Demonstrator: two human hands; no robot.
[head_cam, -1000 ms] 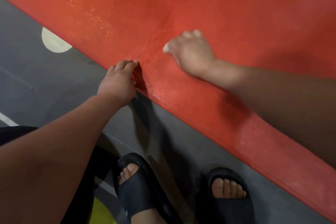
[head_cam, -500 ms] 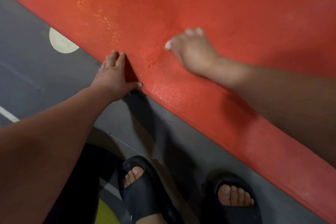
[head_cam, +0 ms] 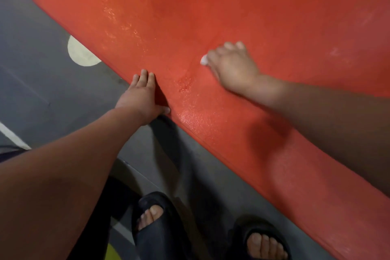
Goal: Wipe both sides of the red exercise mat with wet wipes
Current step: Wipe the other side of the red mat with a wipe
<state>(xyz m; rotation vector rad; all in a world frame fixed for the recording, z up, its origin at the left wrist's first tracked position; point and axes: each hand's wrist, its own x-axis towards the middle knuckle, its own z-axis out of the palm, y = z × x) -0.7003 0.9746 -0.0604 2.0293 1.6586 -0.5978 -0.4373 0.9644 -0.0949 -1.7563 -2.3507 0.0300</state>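
The red exercise mat (head_cam: 242, 6) lies flat on the grey floor and runs diagonally across the view, with wet shiny patches on its near part. My right hand (head_cam: 232, 67) is on the mat with its fingers curled round a white wet wipe (head_cam: 203, 60), of which only a small bit shows at the fingertips. My left hand (head_cam: 141, 95) rests flat on the mat's near edge, fingers straight and thumb spread out along the edge.
Grey floor (head_cam: 42, 91) lies on the near side of the mat, with a pale round mark (head_cam: 81, 55) and a white line (head_cam: 12, 135). My feet in black slides (head_cam: 154, 224) stand close to the mat's edge.
My left hand has gone from curled at the mat's edge to flat with straight fingers on the edge. My right hand with the wipe stays at about the same spot on the mat.
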